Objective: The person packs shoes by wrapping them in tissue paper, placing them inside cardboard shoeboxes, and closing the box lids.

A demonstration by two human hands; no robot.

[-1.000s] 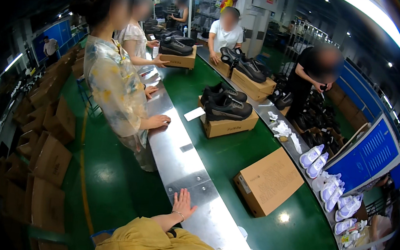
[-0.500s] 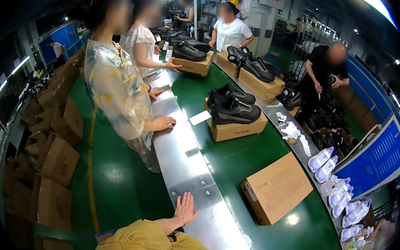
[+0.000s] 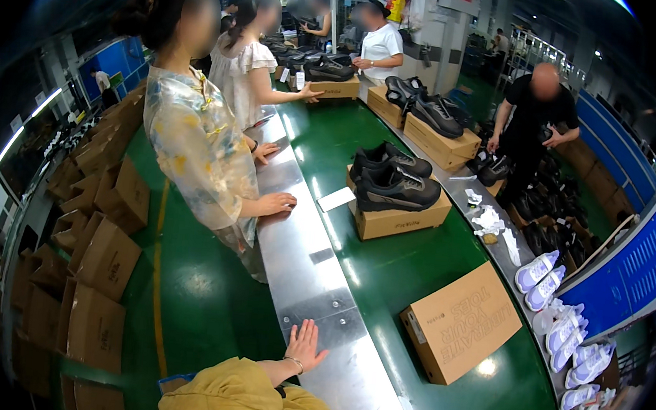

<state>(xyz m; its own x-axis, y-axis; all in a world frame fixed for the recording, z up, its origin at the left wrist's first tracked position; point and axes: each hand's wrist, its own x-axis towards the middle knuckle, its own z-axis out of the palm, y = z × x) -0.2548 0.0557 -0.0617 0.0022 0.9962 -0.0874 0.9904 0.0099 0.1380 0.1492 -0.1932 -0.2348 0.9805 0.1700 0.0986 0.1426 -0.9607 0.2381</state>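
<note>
My left hand (image 3: 304, 347) lies flat, palm down, on the metal ledge (image 3: 300, 268) beside the green belt. Its fingers are spread and hold nothing; a bracelet circles the wrist below a loose yellow sleeve. My right hand is out of sight. Nearest on the belt, to the right of my hand, sits a closed brown shoebox (image 3: 464, 321). Farther up, a pair of dark shoes (image 3: 397, 183) rests on top of another brown shoebox (image 3: 404, 222). A white card (image 3: 336, 199) lies beside that box.
Along the left of the ledge stands a co-worker in a floral top (image 3: 194, 144), hands resting on it. Beyond, another co-worker touches a shoebox (image 3: 335, 89). White-and-lilac shoes (image 3: 539, 279) line the right ledge. Open cartons (image 3: 94, 318) crowd the left floor.
My left hand stays flat on the ledge. The view has shifted slightly. The far shoebox at a co-worker's hand has moved farther away, and the person in white has turned aside.
</note>
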